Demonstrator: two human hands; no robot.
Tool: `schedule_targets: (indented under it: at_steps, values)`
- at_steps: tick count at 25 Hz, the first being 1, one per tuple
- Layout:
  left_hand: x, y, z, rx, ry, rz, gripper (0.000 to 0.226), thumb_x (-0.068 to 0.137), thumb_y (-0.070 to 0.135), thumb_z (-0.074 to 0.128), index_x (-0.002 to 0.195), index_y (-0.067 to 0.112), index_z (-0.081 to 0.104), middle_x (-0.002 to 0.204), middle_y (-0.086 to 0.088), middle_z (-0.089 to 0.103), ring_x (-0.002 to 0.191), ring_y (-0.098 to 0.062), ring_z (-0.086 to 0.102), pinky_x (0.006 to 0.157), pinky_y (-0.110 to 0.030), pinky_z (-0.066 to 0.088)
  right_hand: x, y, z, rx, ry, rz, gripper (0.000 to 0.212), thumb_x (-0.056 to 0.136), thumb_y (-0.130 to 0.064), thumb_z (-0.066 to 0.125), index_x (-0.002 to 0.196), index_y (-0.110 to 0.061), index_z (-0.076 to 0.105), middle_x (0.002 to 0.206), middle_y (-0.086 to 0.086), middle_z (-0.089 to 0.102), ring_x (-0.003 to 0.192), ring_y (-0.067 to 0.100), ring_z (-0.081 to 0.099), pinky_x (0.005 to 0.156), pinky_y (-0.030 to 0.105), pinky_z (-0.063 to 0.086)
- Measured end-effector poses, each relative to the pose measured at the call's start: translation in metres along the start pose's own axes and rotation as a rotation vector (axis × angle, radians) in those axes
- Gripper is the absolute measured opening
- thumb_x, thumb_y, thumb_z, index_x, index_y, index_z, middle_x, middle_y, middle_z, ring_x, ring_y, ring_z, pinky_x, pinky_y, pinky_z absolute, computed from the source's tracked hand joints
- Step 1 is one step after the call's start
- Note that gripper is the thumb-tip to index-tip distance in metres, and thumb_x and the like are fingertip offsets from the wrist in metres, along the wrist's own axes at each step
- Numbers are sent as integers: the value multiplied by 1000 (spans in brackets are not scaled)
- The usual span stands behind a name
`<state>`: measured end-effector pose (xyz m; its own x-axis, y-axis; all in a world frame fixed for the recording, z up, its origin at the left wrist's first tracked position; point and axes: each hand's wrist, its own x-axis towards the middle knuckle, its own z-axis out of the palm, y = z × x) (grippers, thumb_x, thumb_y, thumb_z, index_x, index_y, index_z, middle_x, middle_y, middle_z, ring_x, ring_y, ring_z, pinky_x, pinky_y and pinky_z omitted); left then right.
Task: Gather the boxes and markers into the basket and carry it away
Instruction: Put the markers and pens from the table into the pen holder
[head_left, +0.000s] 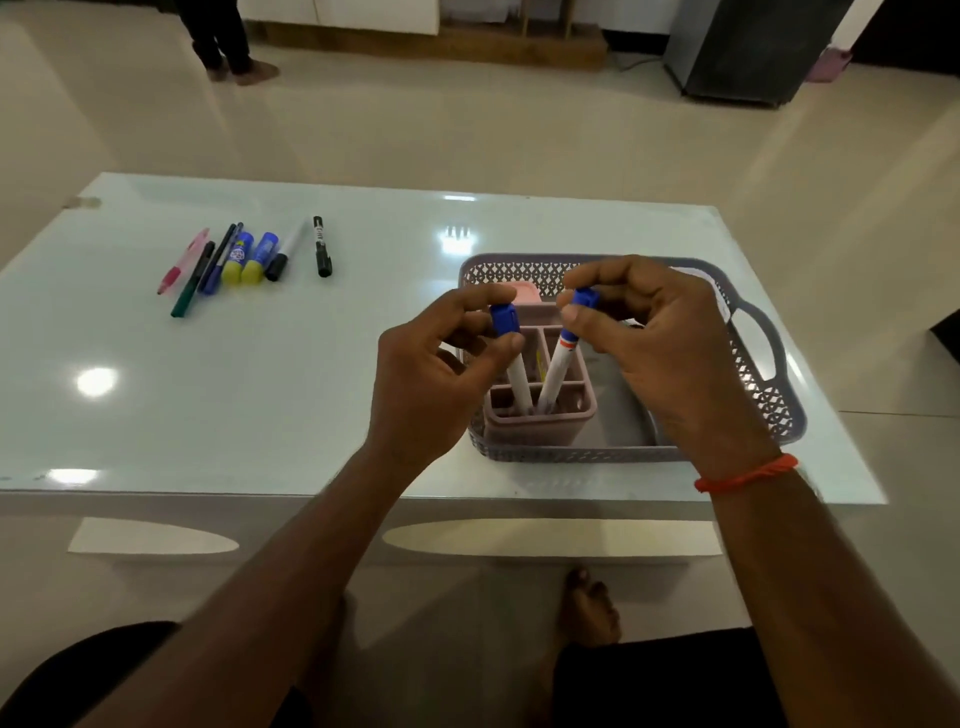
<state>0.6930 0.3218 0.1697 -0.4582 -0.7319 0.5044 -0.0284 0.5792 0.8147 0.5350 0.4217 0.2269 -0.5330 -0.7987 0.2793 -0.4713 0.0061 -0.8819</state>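
Basket (769, 400) holds organizer (537, 423); each hand's fingers pinching a marker standing inside.

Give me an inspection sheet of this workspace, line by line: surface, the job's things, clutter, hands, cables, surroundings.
Surface: glossy white table, glare spots, no spills seen.
Job's things: grey lattice basket on the table's right side; pink divided organiser box inside it; two blue-capped markers, left marker and right marker, standing in its near compartments.
Clutter: a row of pens, markers and two glue sticks lying at the table's far left, not yet gathered.
Hands: left hand pinches the left marker's cap; right hand pinches the right marker's cap.
Cables: one on the floor by the dark cabinet.
Surroundings: tiled floor; another person's legs at the far left.
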Motion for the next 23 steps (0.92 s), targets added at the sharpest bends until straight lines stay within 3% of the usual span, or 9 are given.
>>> schedule_targets:
  at_steps: [5, 10, 13, 16, 18, 20, 23]
  values:
    - [-11, -5, 25, 77, -157, -21, 41, 87, 23, 75, 127, 22, 64, 103, 3, 75, 82, -8, 71, 75, -30, 62, 0, 12, -10, -347, -239, 10, 25, 81, -16, 76, 104, -23, 69, 99, -3, 70, 86, 5, 66, 80, 20, 56]
    - [-6, -3, 36, 169, -181, 4, 49, 83, 24, 79, 129, 25, 61, 104, 1, 75, 72, -6, 68, 74, -33, 62, 4, 22, -20, -455, -326, 61, 41, 78, -19, 80, 115, -27, 64, 107, 1, 70, 91, 10, 64, 80, 18, 51]
    - [-6, -4, 39, 218, -167, 54, 51, 79, 26, 83, 125, 17, 62, 109, -3, 71, 77, -5, 62, 75, -28, 60, 5, 31, -27, -576, -394, 53, 55, 75, -22, 82, 124, -30, 59, 117, 2, 67, 94, 11, 60, 86, 28, 53]
    - [-3, -4, 39, 248, -158, 104, 59, 74, 34, 85, 121, 9, 59, 115, -10, 62, 90, -9, 55, 73, -10, 49, 10, 26, -34, -543, -428, 19, 77, 67, -27, 88, 134, -31, 50, 131, -1, 59, 107, 9, 54, 87, 28, 49]
    - [2, -3, 32, 192, -205, 78, 66, 75, 42, 82, 126, 10, 54, 115, -7, 61, 87, -8, 57, 72, -11, 50, 13, 13, -34, -555, -377, -123, 78, 67, -31, 87, 135, -25, 51, 135, 0, 58, 117, 10, 50, 98, 35, 48]
    - [9, 0, 19, 130, -228, 30, 65, 80, 45, 76, 131, 14, 50, 118, 0, 59, 90, 0, 58, 75, -10, 52, 12, -4, -24, -552, -208, -308, 64, 74, -34, 82, 130, -17, 56, 130, 3, 62, 119, 16, 54, 102, 40, 46]
    - [21, -2, -17, 133, -149, 7, 53, 89, 48, 65, 130, 19, 49, 111, 9, 61, 92, -2, 61, 72, -12, 48, 7, -38, 18, -474, -24, -475, 41, 84, -35, 72, 119, -13, 65, 117, 3, 69, 107, 15, 60, 95, 31, 46]
